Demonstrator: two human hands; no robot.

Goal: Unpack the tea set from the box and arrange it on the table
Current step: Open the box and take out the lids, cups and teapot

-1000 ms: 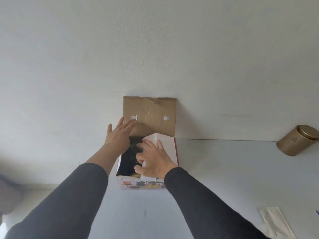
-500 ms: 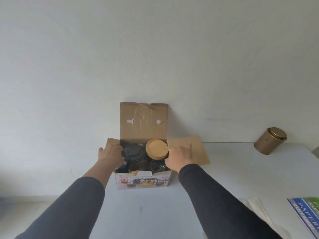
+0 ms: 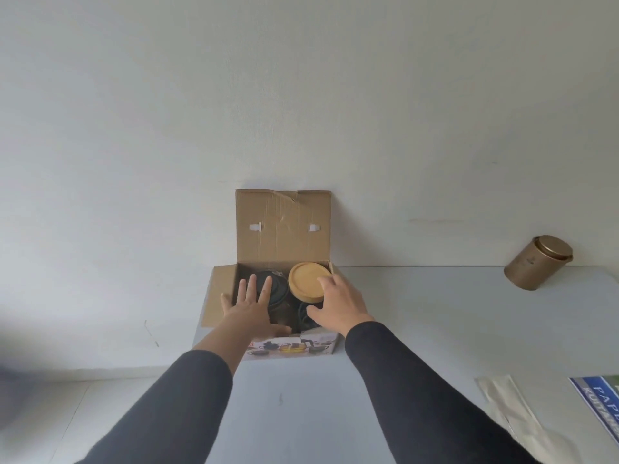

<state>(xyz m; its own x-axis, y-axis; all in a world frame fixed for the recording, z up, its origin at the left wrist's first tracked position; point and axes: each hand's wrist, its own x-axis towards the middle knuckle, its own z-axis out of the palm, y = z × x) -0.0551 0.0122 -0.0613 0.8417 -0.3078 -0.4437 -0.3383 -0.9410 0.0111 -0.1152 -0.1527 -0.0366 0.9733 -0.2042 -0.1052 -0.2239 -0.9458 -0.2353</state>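
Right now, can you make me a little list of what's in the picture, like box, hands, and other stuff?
box: cardboard box, flaps open, on the white table
inside: round wooden lid, dark teapot
left hand: spread open over the teapot
right hand: fingers on the wooden lid
elsewhere: gold tin at far right by the wall

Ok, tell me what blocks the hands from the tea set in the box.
Nothing visible does: the box flaps are open, the left hand hovers over the dark teapot, and the right hand is at the wooden lid.

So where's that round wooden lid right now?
The wooden lid sits inside the open box, on its right side, under the right hand's fingertips, beside a dark teapot.
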